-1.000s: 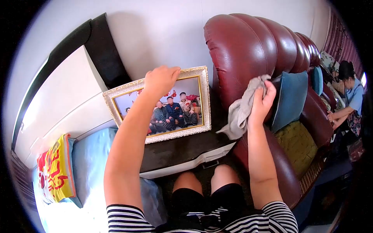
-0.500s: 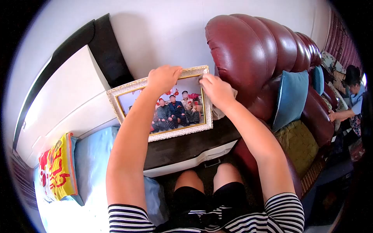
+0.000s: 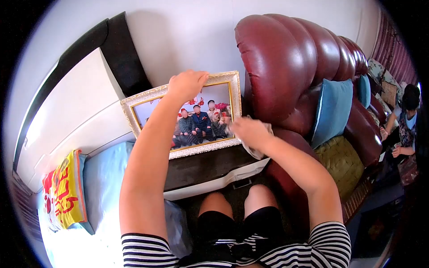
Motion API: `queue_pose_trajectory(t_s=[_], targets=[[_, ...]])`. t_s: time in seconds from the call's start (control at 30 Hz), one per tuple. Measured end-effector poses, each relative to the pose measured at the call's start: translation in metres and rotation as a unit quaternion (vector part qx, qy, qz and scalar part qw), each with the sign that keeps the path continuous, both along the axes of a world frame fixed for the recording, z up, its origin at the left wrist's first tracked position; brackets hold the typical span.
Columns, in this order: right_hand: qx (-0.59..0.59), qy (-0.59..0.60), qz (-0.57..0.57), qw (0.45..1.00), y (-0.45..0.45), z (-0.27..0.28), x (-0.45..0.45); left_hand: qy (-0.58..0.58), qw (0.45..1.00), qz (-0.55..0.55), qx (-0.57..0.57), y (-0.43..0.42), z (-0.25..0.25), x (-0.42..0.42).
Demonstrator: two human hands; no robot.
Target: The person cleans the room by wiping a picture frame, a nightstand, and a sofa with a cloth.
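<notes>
A framed group photo (image 3: 201, 123) with an ornate white and gold picture frame (image 3: 128, 117) stands tilted back on a dark-topped bedside cabinet (image 3: 205, 169). My left hand (image 3: 187, 85) is closed over the frame's top edge. At the lower right side of the frame is my right hand (image 3: 250, 132), slightly blurred. A crumpled pale cloth (image 3: 256, 153) is in its grip, hanging below and behind the fingers. The right fingertips lie against or just in front of the photo's right edge. My left forearm hides part of the photo.
On the left is a bed with a light blue sheet (image 3: 105, 172), a yellow and red pillow (image 3: 67, 192) and a black and white headboard (image 3: 120, 53). A burgundy leather sofa (image 3: 283, 58) with a blue cushion (image 3: 333, 109) stands close on the right. Another person (image 3: 406, 123) is at the far right.
My right hand has moved down the frame's right side with the cloth, from the upper corner to the lower part. My left hand stays on the top edge. The other person has shifted posture.
</notes>
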State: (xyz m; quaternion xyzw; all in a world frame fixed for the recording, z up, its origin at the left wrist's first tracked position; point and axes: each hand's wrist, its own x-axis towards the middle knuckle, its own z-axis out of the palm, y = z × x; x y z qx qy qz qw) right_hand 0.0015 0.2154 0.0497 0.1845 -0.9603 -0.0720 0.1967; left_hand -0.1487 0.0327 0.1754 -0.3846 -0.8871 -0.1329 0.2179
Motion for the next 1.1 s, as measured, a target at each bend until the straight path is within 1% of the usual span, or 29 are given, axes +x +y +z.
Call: queue_pose_trajectory(t_s=[0.07, 0.13, 0.17, 0.23, 0.27, 0.33, 0.37, 0.4, 0.47, 0.5, 0.53, 0.57, 0.67, 0.7, 0.73, 0.77, 0.8, 0.87, 0.9, 0.97, 1.0, 1.07, 1.1], targets=[[-0.099, 0.077, 0.023, 0.992, -0.011, 0.049, -0.008, -0.021, 0.999, 0.023, -0.023, 0.001, 0.003, 0.002], [-0.128, 0.128, 0.043, 0.983, -0.018, 0.078, -0.024, -0.030, 0.999, 0.019, -0.025, 0.001, 0.005, 0.004], [-0.129, 0.129, 0.043, 0.982, -0.019, 0.085, -0.033, -0.041, 0.999, 0.015, -0.029, 0.001, 0.006, 0.004], [-0.051, 0.149, 0.016, 0.987, -0.021, 0.093, -0.045, -0.024, 0.999, 0.018, -0.022, 0.001, 0.004, 0.004], [-0.053, 0.151, 0.016, 0.987, -0.021, 0.088, -0.047, -0.009, 1.000, 0.020, -0.015, 0.000, 0.002, 0.004], [-0.092, 0.157, 0.018, 0.983, -0.018, 0.071, -0.050, -0.011, 1.000, 0.017, -0.017, 0.000, 0.002, 0.005], [-0.064, 0.144, 0.025, 0.987, -0.018, 0.062, -0.042, -0.014, 1.000, 0.015, -0.016, 0.000, 0.003, 0.005], [-0.063, 0.144, 0.026, 0.987, -0.018, 0.049, -0.037, -0.014, 1.000, 0.016, -0.015, 0.000, 0.003, 0.006], [0.036, 0.075, 0.055, 0.995, -0.015, 0.016, -0.033, -0.018, 1.000, 0.010, -0.016, 0.000, 0.004, 0.005], [0.055, 0.074, 0.086, 0.992, -0.013, -0.004, -0.028, -0.018, 1.000, 0.009, -0.014, 0.001, 0.005, 0.005], [0.074, 0.072, 0.118, 0.988, -0.017, -0.007, -0.020, -0.033, 0.999, 0.013, -0.016, 0.000, 0.006, 0.007], [0.116, -0.016, 0.100, 0.988, -0.018, -0.006, -0.012, -0.049, 0.998, 0.018, -0.018, 0.000, 0.007, 0.009], [0.112, 0.002, 0.117, 0.987, -0.018, 0.014, -0.029, -0.062, 0.996, 0.039, -0.044, 0.001, 0.012, 0.014], [0.113, 0.019, 0.067, 0.991, -0.020, 0.027, -0.035, -0.063, 0.996, 0.041, -0.045, 0.001, 0.012, 0.014], [0.067, 0.081, 0.078, 0.991, -0.018, 0.044, -0.038, -0.060, 0.997, 0.034, -0.043, 0.001, 0.012, 0.012], [0.016, 0.082, 0.028, 0.996, -0.023, 0.063, -0.039, -0.058, 0.997, 0.029, -0.040, 0.000, 0.011, 0.009], [-0.038, 0.136, 0.037, 0.989, -0.020, 0.072, -0.047, -0.058, 0.997, 0.033, -0.039, 0.000, 0.009, 0.006], [-0.076, 0.167, 0.019, 0.983, -0.022, 0.087, -0.059, -0.076, 0.997, 0.004, -0.022, 0.000, 0.007, 0.000], [-0.076, 0.167, 0.020, 0.983, -0.027, 0.086, -0.060, -0.076, 0.997, 0.006, -0.022, 0.000, 0.008, -0.004], [-0.092, 0.168, -0.016, 0.981, -0.039, 0.076, -0.061, -0.156, 0.986, 0.017, -0.063, 0.001, 0.021, 0.002], [-0.091, 0.169, -0.015, 0.981, -0.043, 0.070, -0.061, -0.155, 0.986, 0.018, -0.062, 0.001, 0.026, 0.006], [-0.070, 0.152, 0.036, 0.985, -0.050, 0.048, -0.062, -0.194, 0.978, 0.042, -0.071, 0.000, 0.030, 0.014], [-0.028, 0.125, 0.063, 0.990, -0.054, 0.034, -0.059, -0.194, 0.977, 0.043, -0.073, -0.001, 0.029, 0.013]])
